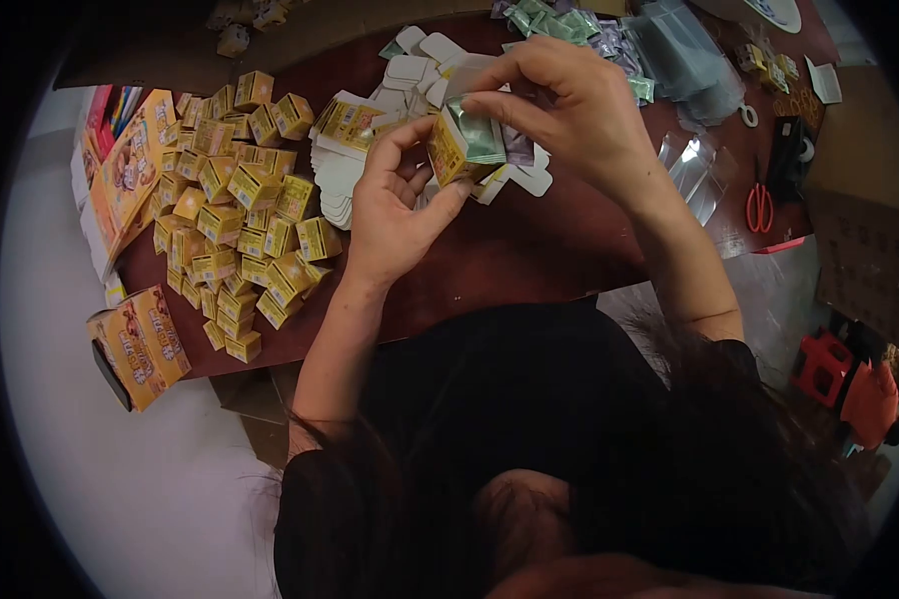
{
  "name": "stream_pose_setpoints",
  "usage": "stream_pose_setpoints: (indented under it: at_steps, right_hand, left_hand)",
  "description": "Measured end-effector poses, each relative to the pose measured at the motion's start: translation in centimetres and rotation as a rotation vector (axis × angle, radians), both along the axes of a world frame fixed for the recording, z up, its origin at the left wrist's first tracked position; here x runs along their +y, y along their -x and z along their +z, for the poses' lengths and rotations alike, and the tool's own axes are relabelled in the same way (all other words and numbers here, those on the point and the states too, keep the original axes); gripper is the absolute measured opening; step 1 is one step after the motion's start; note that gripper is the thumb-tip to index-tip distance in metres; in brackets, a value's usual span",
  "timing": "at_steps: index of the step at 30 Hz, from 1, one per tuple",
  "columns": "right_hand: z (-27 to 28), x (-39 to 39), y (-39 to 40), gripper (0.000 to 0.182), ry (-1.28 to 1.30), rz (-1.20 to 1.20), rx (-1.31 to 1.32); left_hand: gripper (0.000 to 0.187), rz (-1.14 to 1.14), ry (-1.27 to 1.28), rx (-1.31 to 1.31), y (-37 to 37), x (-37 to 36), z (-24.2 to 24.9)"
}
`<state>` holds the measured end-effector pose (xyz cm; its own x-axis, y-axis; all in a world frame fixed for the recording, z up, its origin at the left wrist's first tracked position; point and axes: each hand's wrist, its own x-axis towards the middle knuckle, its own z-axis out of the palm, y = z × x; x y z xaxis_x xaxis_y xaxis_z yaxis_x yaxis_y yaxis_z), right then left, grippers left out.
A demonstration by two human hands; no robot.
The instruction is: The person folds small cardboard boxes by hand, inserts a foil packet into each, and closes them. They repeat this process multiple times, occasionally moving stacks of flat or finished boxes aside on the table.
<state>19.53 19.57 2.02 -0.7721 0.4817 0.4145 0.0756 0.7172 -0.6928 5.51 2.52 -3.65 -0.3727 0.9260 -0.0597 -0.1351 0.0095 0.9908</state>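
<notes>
My left hand (402, 215) is closed around a small yellow printed box (447, 160), thumb at its bottom corner. A shiny green sachet (482, 140) stands at the box's open side, overlapping it in this view. My right hand (584, 115) pinches the upper edge of that sachet between thumb and fingers. Just behind, a purple sachet (518, 150) lies by the white flaps of flat cartons (410, 72). To the left of my left hand is a stack of flattened yellow and white cartons (336, 185).
A heap of folded yellow boxes (235, 215) covers the table's left side. Orange printed boxes (140, 344) stand at the left edge. Green and purple sachets (554, 22) and clear plastic bags (677, 60) lie at the back. Red-handled scissors (759, 208) lie at the right.
</notes>
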Motion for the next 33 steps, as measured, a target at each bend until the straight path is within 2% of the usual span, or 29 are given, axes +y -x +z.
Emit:
stream_pose_setpoints:
  at_steps: [2, 4, 7, 9, 11, 12, 15, 16, 17, 19, 20, 23, 26, 27, 29, 31, 33]
  right_hand:
    - [-0.2, -0.1, 0.0, 0.013, -0.051, -0.003, -0.015]
    - [0.0, -0.1, 0.0, 0.012, -0.104, -0.010, -0.029]
    - [0.9, 0.0, -0.1, 0.012, -0.205, 0.073, -0.071]
    - [1.4, 0.5, -0.2, 0.018, 0.033, 0.028, 0.144]
    - [1.7, 1.6, -1.0, 0.031, 0.296, -0.131, 0.145]
    - [1.6, 1.9, -1.0, 0.031, 0.295, -0.124, 0.144]
    - [0.9, 2.3, -1.1, 0.049, -0.271, -0.123, 0.177]
    - [0.8, 1.5, -1.5, 0.061, -0.088, 0.077, 0.184]
    - [0.4, 0.9, -1.6, 0.061, -0.085, 0.078, 0.180]
    - [-0.6, -0.2, -1.2, 0.057, 0.097, 0.265, 0.161]
    - [-1.5, -0.3, -1.1, 0.055, 0.233, 0.287, 0.151]
    - [-1.7, -1.0, -1.0, 0.052, 0.382, 0.261, 0.195]
    - [-1.5, -1.3, -1.0, 0.049, 0.456, 0.261, 0.224]
    - [-1.5, -1.1, -0.9, 0.049, 0.456, 0.262, 0.223]
    - [-1.5, -0.5, -0.7, 0.046, 0.223, 0.345, 0.168]
    - [-1.4, -0.3, -1.0, 0.045, 0.214, 0.374, 0.133]
    - [-1.5, -0.4, -1.0, 0.043, 0.205, 0.404, 0.100]
  left_hand:
    - [0.061, 0.012, -0.013, -0.016, 0.0, 0.1, 0.0]
    - [0.060, 0.016, -0.053, 0.074, 0.1, 0.2, -0.3]
    - [0.060, -0.012, -0.069, 0.028, 0.0, 0.3, -0.7]
    - [0.059, 0.001, -0.093, 0.056, 0.0, 0.5, -0.1]
    - [0.058, 0.026, -0.117, 0.084, 0.1, 0.6, 0.4]
    - [0.061, 0.025, -0.129, 0.122, 0.3, 0.5, 0.5]
    - [0.064, 0.051, -0.220, 0.173, 0.4, 0.7, 0.5]
    - [0.065, 0.076, -0.295, 0.183, 0.3, 0.7, 0.4]
    - [0.065, 0.078, -0.292, 0.180, 0.4, 0.7, 0.4]
    - [0.073, 0.028, -0.398, 0.315, 0.8, 0.7, 0.4]
    - [0.073, 0.027, -0.396, 0.314, 0.9, 0.6, 0.4]
    - [0.071, 0.030, -0.395, 0.408, 1.1, 0.7, 1.1]
    - [0.060, 0.047, -0.361, 0.414, 1.0, 0.7, 2.3]
    - [0.057, 0.037, -0.378, 0.476, 1.2, 0.8, 2.6]
    - [0.055, 0.028, -0.394, 0.537, 1.6, 0.6, 2.8]
    - [0.052, -0.045, -0.352, 0.704, 2.0, 0.3, 2.8]
    - [0.051, -0.059, -0.341, 0.694, 2.0, 0.1, 2.9]
